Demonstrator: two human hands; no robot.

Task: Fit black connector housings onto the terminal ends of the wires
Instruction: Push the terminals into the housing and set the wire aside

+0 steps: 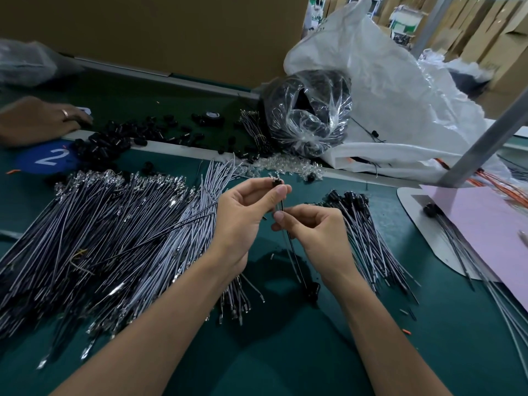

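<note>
My left hand (243,212) pinches a small black connector housing (275,182) between thumb and fingertips, with metal terminals sticking out of its top. My right hand (311,227) pinches the wires (294,252) just below the housing; they hang down toward the green table (285,352). A large heap of grey and black wires with metal terminal ends (114,238) lies to the left. A smaller bundle of wires fitted with black housings (357,224) lies to the right. Loose black housings (128,138) are scattered at the back left.
A clear bag of black parts (308,112) and a big white plastic sack (385,81) stand at the back. Another person's hand (37,121) rests at the far left. A pink sheet (485,224) and a grey post (485,147) are at the right. Clear small parts (285,167) lie behind my hands.
</note>
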